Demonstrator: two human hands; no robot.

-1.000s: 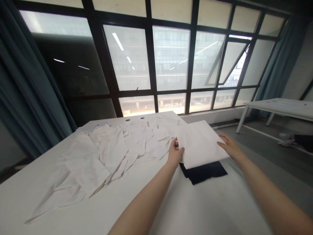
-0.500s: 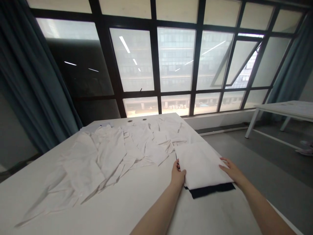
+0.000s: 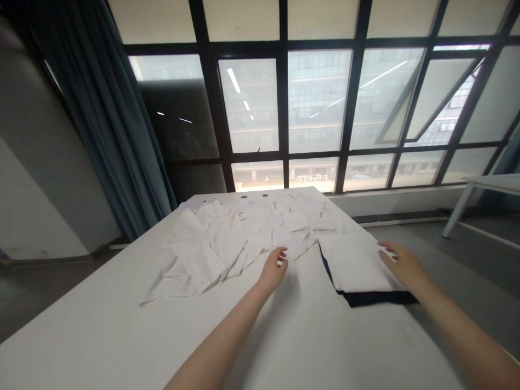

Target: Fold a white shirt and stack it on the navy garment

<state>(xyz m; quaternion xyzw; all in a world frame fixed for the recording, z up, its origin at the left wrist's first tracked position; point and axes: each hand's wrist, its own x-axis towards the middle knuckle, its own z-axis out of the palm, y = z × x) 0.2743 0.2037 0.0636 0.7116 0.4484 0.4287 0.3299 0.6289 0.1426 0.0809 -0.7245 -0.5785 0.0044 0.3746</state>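
Note:
A flat, folded white cloth [image 3: 359,265] lies near the table's right edge on top of a dark navy cloth [image 3: 377,298], which shows along its front and left sides. At its right side hovers my right hand [image 3: 400,265], fingers apart and holding nothing; whether the fingertips touch the cloth is unclear. To the left of the stack, my left hand [image 3: 275,268] is raised over the table with loosely bent, parted fingers and nothing in them. Just beyond it spreads a pile of crumpled white garments [image 3: 215,238].
All this lies on a large white table [image 3: 130,346]. Two dark round holes show near its far end. Tall windows [image 3: 317,103] and a blue curtain [image 3: 109,119] stand behind. Another white table [image 3: 459,208] is at the right across the grey floor.
My left hand has let go of the folded cloth's left edge and moved left toward the crumpled garments. My right hand has loosened from the right edge. The view has turned left.

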